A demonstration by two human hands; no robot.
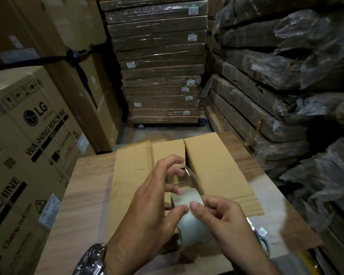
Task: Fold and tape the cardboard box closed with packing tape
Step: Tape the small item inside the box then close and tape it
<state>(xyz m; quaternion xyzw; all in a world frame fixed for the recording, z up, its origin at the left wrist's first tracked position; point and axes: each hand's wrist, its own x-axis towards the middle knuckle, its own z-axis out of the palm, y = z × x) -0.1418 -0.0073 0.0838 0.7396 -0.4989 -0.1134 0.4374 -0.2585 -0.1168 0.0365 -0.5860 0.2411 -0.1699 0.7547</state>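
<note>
Head view: tape roll (194, 222) held just above cardboard box (216, 169); box on wooden table (83, 195), 2 top flaps folded down, seam untaped. Right hand (226, 219) grips roll; left hand (151, 201) pinches roll, fingers curled near peeled strip.

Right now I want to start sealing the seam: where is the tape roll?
The tape roll is low in the centre of the head view, gripped between the left hand and right hand, above the near edge of the cardboard box.
</note>
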